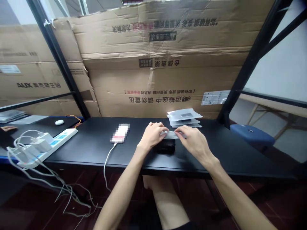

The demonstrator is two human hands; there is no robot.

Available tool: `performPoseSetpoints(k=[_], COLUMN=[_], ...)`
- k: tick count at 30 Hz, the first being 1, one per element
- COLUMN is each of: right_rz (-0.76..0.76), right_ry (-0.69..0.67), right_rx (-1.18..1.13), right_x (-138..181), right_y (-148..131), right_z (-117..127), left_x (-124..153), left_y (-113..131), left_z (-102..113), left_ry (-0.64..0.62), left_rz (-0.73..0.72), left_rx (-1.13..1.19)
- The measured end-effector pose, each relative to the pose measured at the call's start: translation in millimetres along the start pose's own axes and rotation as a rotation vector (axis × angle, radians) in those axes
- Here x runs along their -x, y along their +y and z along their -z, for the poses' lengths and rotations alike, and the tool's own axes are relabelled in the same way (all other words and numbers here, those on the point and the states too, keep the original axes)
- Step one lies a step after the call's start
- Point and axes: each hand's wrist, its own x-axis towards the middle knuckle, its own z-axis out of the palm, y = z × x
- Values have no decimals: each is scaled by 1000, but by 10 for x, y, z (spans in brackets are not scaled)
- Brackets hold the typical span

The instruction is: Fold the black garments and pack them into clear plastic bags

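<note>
Head view: my left hand point(151, 135) and right hand point(192, 144) pinch a thin silver packet point(169, 134) between the fingertips.
Risk: a slack pinch could drop it onto the dark object point(164, 147).

left hand point(151, 136): bare | right hand point(193, 143): bare | shorts point(184, 226): dark (hem only)

Silver-grey packet point(170, 135) — black tabletop point(227, 156), tan cardboard point(163, 83) behind.

Bright, even indoor light falls across the cardboard sheets point(153, 80), while the floor point(48, 204) sits dim. The left hand point(151, 135) and right hand point(193, 143) cast soft shadow; the silver pouch point(169, 135) shows a pale sheen. Wide-angle distortion bows the black shelf upright point(254, 60), and a white object point(120, 133) is pixelated.
</note>
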Motion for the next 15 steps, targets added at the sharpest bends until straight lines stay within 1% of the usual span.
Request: performPoseSetpoints(k=[1, 3, 6, 7, 8, 11, 13, 15], right_rz=[27, 67, 66, 60, 52, 52, 29, 2], right_ry=[0, 40, 153, 159, 133, -55, -126, -158], right_rx=[-18, -38, -19, -13, -16, -27, 13, 63], right_x=[-14, 7, 202, 308, 426, 777, 931, 981], right_y=[-19, -73, -205, -256, -305, -422, -471, -502], right_z=[-31, -75, -104, -113, -125, -203, -279, -356], left_x=[-9, -11, 26, 49, 76, 171, 230, 275], left_y=[-48, -127, -201, -215, -223, -227, -223, -223], left_z=[6, 8, -13, -28, -46, -118, -166, -197], left_ry=[-19, -4, 98, 117, 122, 86, 18, -75], left_rz=[0, 32, 144, 168, 176, 143, 138, 171], left_rx=[-4, -22, -68, -78, -81, -62, -27, 42])
